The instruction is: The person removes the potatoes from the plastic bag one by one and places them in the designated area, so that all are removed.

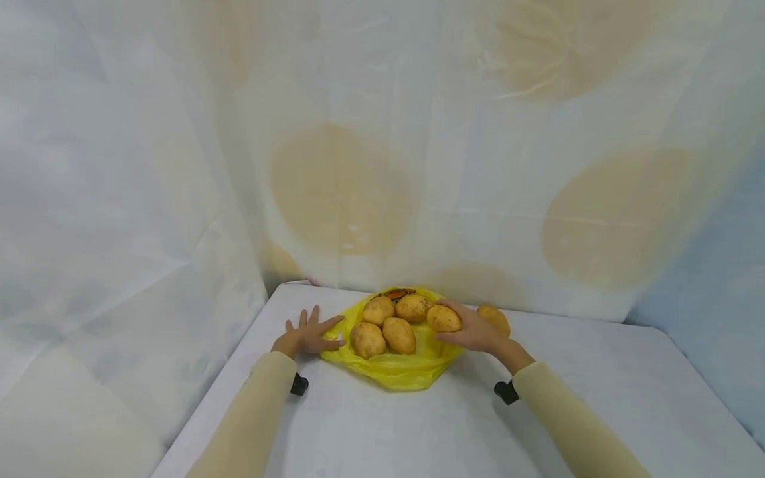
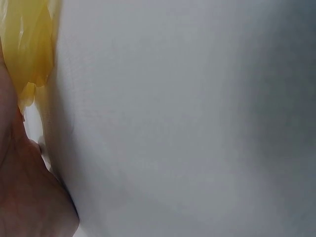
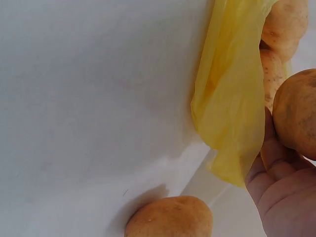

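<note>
A yellow plastic bag [image 1: 394, 375] lies spread on the table with several potatoes [image 1: 399, 335] on it. My right hand [image 1: 475, 330] grips a potato [image 1: 444, 318] over the bag's right side; in the right wrist view that held potato [image 3: 298, 113] shows at the right edge, with fingers beneath it. Just past the right hand, a loose potato [image 1: 495, 319] rests on the table, partly hidden by the hand. At the bag's left edge, my left hand [image 1: 309, 337] has its fingers spread and touches the plastic.
The white-covered table [image 1: 382, 431] meets a hanging sheet [image 1: 466, 199] with tan spots behind the bag. More white sheeting [image 1: 119, 232] stands on the left, and a pale blue one [image 1: 711, 299] on the right.
</note>
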Demonstrator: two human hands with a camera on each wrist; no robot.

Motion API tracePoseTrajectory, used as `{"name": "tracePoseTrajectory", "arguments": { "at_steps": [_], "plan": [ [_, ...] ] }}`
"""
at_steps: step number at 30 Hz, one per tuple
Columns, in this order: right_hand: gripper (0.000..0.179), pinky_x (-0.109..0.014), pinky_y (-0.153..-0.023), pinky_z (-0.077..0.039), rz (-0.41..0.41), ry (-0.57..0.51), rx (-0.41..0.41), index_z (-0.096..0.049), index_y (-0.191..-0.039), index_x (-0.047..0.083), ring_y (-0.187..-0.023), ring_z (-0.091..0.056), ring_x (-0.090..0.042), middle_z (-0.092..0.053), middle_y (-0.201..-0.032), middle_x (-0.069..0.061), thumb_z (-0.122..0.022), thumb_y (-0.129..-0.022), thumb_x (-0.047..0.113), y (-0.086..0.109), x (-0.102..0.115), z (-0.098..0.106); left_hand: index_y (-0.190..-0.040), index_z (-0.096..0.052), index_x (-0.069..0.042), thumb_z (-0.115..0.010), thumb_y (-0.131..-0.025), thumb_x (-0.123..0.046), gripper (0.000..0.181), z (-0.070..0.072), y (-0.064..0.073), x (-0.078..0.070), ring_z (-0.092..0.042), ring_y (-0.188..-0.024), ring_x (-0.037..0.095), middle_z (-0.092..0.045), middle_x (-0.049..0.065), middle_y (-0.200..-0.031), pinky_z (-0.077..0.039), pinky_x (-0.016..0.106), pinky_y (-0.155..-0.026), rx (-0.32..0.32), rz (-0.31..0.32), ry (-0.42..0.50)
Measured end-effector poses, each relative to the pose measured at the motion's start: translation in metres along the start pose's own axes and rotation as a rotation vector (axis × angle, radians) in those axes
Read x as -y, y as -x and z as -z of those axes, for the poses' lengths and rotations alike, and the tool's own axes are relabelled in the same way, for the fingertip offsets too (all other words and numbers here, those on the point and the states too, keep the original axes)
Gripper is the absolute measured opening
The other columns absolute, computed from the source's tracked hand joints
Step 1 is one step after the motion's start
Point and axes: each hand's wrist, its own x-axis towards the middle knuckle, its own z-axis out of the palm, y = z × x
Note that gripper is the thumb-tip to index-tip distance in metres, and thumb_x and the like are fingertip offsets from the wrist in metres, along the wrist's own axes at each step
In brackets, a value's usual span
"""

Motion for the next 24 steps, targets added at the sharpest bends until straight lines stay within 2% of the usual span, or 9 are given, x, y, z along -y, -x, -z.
{"name": "tracePoseTrajectory", "arguments": {
  "at_steps": [5, 6, 10, 13, 17, 24],
  "plan": [
    [0.075, -0.056, -0.101, -0.046, 0.005, 0.002, -0.009, -0.038, -0.15, 0.02, -0.127, -0.052, -0.034, -0.046, -0.15, -0.015, -0.075, -0.087, 0.037, 0.005, -0.003, 0.006, -0.155, -0.023, -0.044, -0.051, -0.085, -0.076, 0.082, -0.003, -0.006, 0.0, 0.014, -0.15, 0.047, 0.011, 0.019, -0.166, 0.013, 0.075, -0.108, 0.005, 0.007, -0.002],
    [0.076, -0.056, -0.101, -0.046, 0.015, 0.016, -0.012, -0.037, -0.15, 0.019, -0.128, -0.052, -0.035, -0.045, -0.151, -0.015, -0.075, -0.087, 0.037, 0.005, -0.004, 0.008, -0.154, -0.024, -0.045, -0.052, -0.084, -0.076, 0.082, -0.004, -0.008, 0.001, 0.013, -0.149, 0.048, 0.01, 0.019, -0.166, 0.013, 0.076, -0.108, -0.002, 0.001, -0.002],
    [0.076, -0.056, -0.1, -0.046, 0.032, 0.101, -0.055, -0.039, -0.149, 0.018, -0.127, -0.054, -0.035, -0.048, -0.149, -0.015, -0.074, -0.086, 0.043, 0.008, -0.007, 0.017, -0.155, -0.026, -0.042, -0.052, -0.087, -0.072, 0.078, -0.002, -0.006, -0.002, 0.009, -0.149, 0.051, 0.007, 0.022, -0.165, 0.008, 0.077, -0.108, -0.01, -0.006, -0.028],
    [0.074, -0.053, -0.098, -0.048, 0.03, 0.06, -0.059, -0.039, -0.149, 0.02, -0.121, -0.057, -0.033, -0.052, -0.144, -0.014, -0.074, -0.087, 0.042, 0.011, -0.006, 0.025, -0.155, -0.028, -0.039, -0.053, -0.09, -0.067, 0.075, 0.0, 0.0, -0.008, 0.008, -0.149, 0.052, 0.005, 0.023, -0.165, 0.006, 0.078, -0.108, -0.02, -0.014, -0.036],
    [0.074, -0.05, -0.095, -0.05, 0.016, -0.042, -0.028, -0.036, -0.15, 0.019, -0.115, -0.057, -0.03, -0.052, -0.14, -0.016, -0.074, -0.088, 0.036, 0.016, -0.005, 0.037, -0.155, -0.028, -0.039, -0.054, -0.091, -0.065, 0.074, -0.001, -0.002, -0.008, 0.009, -0.149, 0.051, 0.006, 0.023, -0.165, 0.007, 0.078, -0.108, -0.026, -0.022, -0.025],
    [0.076, -0.05, -0.093, -0.05, 0.005, 0.035, -0.063, -0.039, -0.149, 0.018, -0.108, -0.057, -0.028, -0.056, -0.136, -0.014, -0.075, -0.086, 0.042, 0.017, -0.009, 0.053, -0.156, -0.025, -0.038, -0.052, -0.091, -0.067, 0.076, -0.003, 0.0, -0.006, 0.011, -0.15, 0.048, 0.007, 0.021, -0.166, 0.011, 0.075, -0.109, -0.014, 0.001, -0.023]
  ]
}}
